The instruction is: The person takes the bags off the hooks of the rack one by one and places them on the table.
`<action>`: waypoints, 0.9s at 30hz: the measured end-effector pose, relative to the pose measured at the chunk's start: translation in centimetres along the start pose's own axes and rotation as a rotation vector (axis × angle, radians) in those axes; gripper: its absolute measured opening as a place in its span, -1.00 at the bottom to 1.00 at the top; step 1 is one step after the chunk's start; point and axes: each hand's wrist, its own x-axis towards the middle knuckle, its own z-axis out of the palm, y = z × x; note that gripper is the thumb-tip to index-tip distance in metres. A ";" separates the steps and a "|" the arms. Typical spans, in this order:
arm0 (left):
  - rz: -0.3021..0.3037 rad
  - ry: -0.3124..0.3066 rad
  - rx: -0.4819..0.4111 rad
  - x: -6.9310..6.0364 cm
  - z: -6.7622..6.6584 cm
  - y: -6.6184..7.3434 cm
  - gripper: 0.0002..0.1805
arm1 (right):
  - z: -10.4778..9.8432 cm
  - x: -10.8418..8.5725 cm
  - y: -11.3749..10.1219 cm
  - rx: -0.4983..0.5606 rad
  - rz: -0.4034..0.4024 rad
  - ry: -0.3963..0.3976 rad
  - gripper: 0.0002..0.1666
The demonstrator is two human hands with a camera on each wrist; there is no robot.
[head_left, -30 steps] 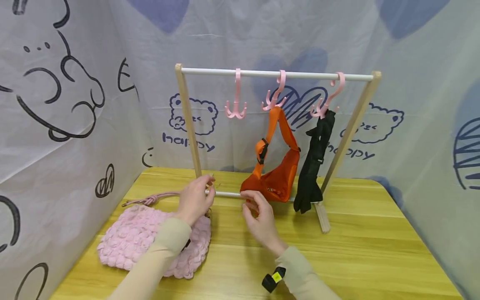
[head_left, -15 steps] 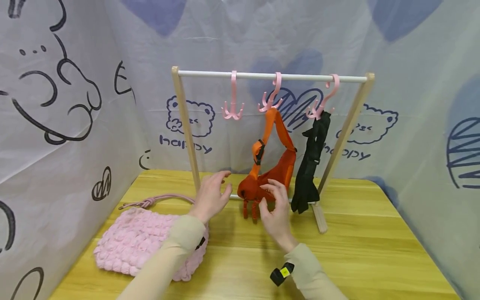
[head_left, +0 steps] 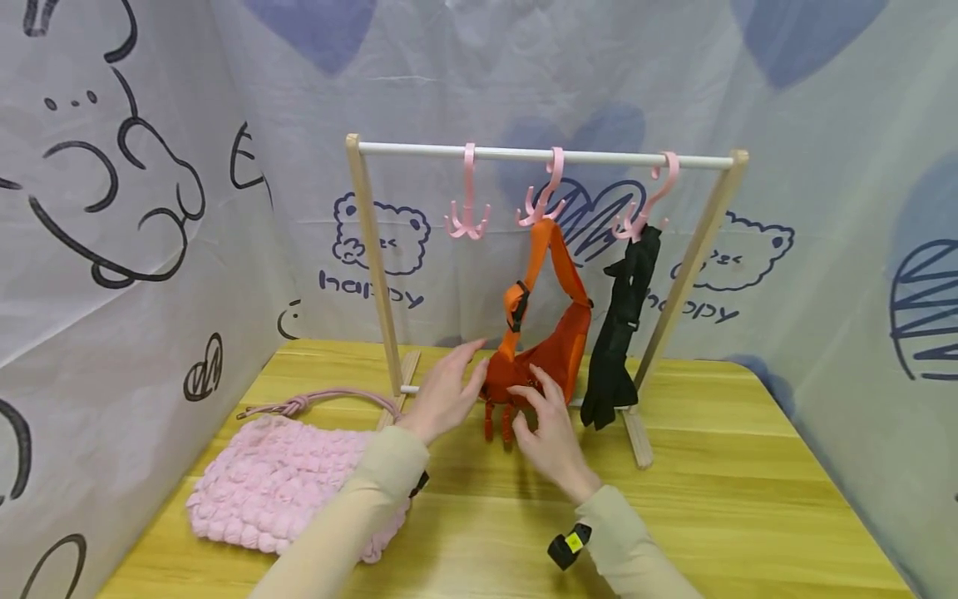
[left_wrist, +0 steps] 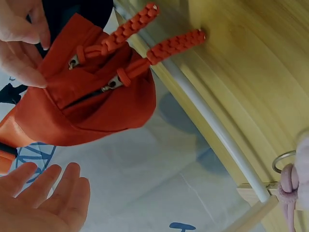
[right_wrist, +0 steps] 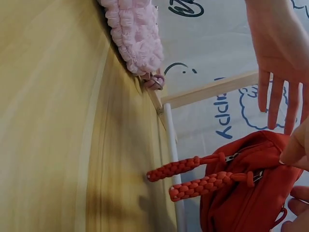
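Observation:
An orange-red sling bag hangs by its orange strap from the middle pink hook. My left hand is beside the bag's left end, its fingers extended; in the left wrist view a gap separates these fingers from the fabric. In front of the bag is my right hand, fingers loosely bent, with fingertips at the bag's front in the right wrist view. Two braided zipper pulls dangle from the bag. Part of its front is hidden behind the right hand.
A wooden rack with a white top bar stands on the table. A black bag hangs from the right pink hook. The left pink hook bears nothing. A puffy pink bag lies at left.
Both hands have moved from the rack's lower bar to the orange-red bag, the left one shifting rightward. The bag has turned, and its zipper pulls now show.

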 end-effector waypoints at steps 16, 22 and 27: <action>0.002 -0.027 -0.026 0.0 0.0 0.4 -0.45 | 0.5 -0.4 0.2 -0.071 -0.091 -0.037 -0.61; -0.006 0.000 -0.017 0.2 0.0 0.4 -0.45 | 0.7 -0.7 0.0 -0.013 -0.131 -0.077 -0.62; -0.032 -0.002 -0.001 0.1 -0.1 0.3 -0.41 | 1.0 -1.0 -0.1 0.037 -0.179 -0.101 -0.58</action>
